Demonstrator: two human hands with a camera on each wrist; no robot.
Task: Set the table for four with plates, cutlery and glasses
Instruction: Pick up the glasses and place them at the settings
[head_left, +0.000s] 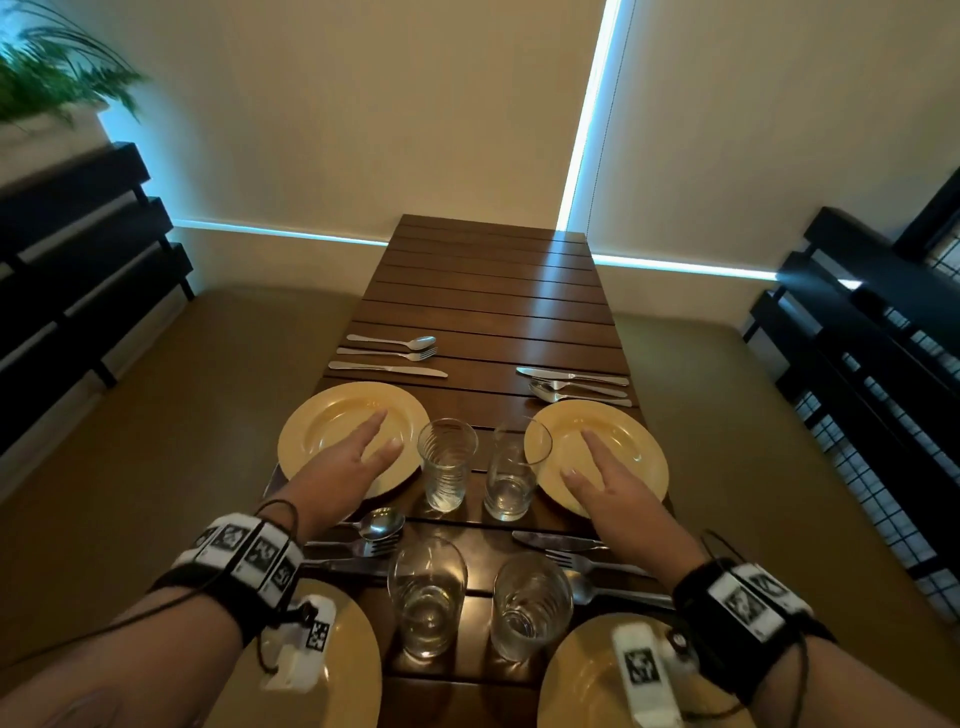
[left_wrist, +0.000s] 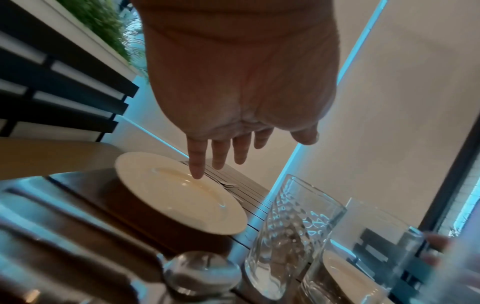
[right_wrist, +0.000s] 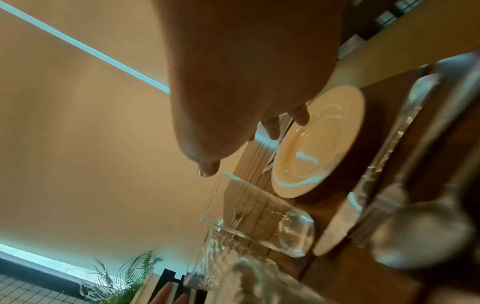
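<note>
Two yellow plates sit mid-table, the left plate (head_left: 322, 415) and the right plate (head_left: 639, 447). My left hand (head_left: 363, 452) lies flat over the left one with its fingers (left_wrist: 221, 154) straight and holding nothing. My right hand (head_left: 602, 478) is spread the same way over the right plate (right_wrist: 317, 148). Whether either hand touches its plate is unclear. Between them stand two glasses (head_left: 447, 465) (head_left: 514, 478). Each plate has a knife, fork and spoon beyond it, the left set (head_left: 389, 356) and the right set (head_left: 576, 387).
Nearer me are two more plates (head_left: 358, 649) (head_left: 576, 686), two glasses (head_left: 426, 597) (head_left: 530, 605) and cutlery (head_left: 363, 540) (head_left: 582, 556). The slatted wooden table (head_left: 493, 280) runs on to the wall. Dark slatted benches (head_left: 78, 260) (head_left: 857, 338) flank it.
</note>
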